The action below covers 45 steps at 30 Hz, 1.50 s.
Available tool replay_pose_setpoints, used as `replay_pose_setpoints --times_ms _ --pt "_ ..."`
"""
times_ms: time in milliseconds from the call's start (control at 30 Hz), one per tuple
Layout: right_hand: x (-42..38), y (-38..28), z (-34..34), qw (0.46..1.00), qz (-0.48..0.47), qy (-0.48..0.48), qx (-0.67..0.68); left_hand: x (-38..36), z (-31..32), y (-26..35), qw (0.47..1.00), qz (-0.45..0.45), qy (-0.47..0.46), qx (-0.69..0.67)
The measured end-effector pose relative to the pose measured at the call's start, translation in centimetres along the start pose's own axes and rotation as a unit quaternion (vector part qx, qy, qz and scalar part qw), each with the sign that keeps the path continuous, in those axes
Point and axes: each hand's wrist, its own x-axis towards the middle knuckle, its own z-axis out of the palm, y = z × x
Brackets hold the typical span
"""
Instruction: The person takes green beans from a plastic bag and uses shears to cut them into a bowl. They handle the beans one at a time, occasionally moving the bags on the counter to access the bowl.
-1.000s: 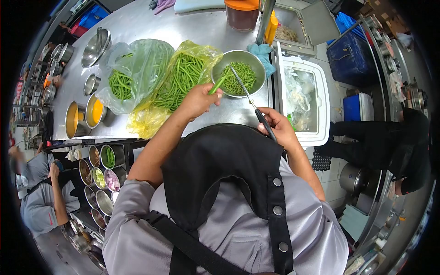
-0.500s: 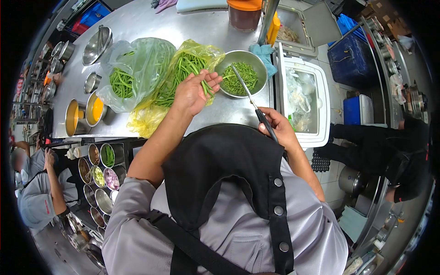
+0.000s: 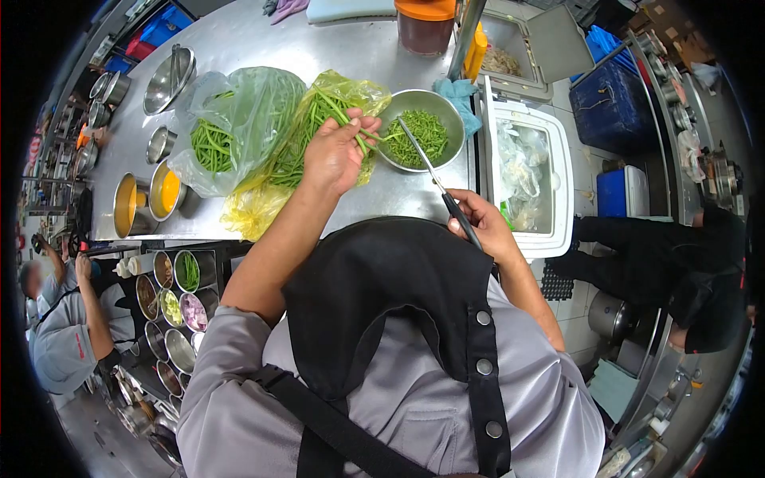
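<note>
My left hand (image 3: pixel 335 159) is closed on several long green beans (image 3: pixel 349 119), their ends pointing toward the bowl. Beneath and beyond it lies a yellow plastic bag (image 3: pixel 362 89) full of more long beans. My right hand (image 3: pixel 482 223) grips the black handle of a knife (image 3: pixel 424 154), its narrow blade reaching over the steel bowl (image 3: pixel 457 114). Short cut bean pieces (image 3: pixel 426 131) lie inside that bowl. To the left, a clear plastic bag (image 3: pixel 267 95) holds further beans.
Steel bowls (image 3: pixel 188 68) and cups of yellow liquid (image 3: pixel 166 191) stand on the steel table (image 3: pixel 351 44). An orange-lidded tub (image 3: pixel 426 32) and blue cloth (image 3: pixel 460 102) sit farther off. An open white cooler (image 3: pixel 562 183) is at right. Other people (image 3: pixel 68 342) stand on both sides.
My left hand has shifted slightly, and the beans in it now stick out toward the bowl's rim. The knife has tilted a little. The person at left has moved an arm.
</note>
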Motion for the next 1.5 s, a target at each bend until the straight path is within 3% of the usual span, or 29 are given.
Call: replay_pose_setpoints --times_ms 233,833,1033,1233,1500 --pt "0.1 0.1 -0.1 1.000 -0.001 0.002 -0.004 0.2 1.4 0.3 0.995 0.043 0.016 -0.084" --pt "0.7 -0.5 0.3 0.999 -0.021 -0.005 -0.035 0.8 3.7 -0.3 0.993 0.062 0.012 -0.104" --pt "0.9 -0.5 0.3 0.999 0.028 0.030 -0.010 1.4 3.4 -0.6 0.993 0.068 0.008 -0.099" --pt "0.5 -0.5 0.2 0.999 -0.035 -0.016 0.002 2.1 4.7 -0.2 0.987 0.105 0.050 -0.108" --pt "0.7 -0.5 0.5 1.000 -0.005 0.004 -0.029 2.0 4.9 -1.2 0.990 0.082 0.029 -0.109"
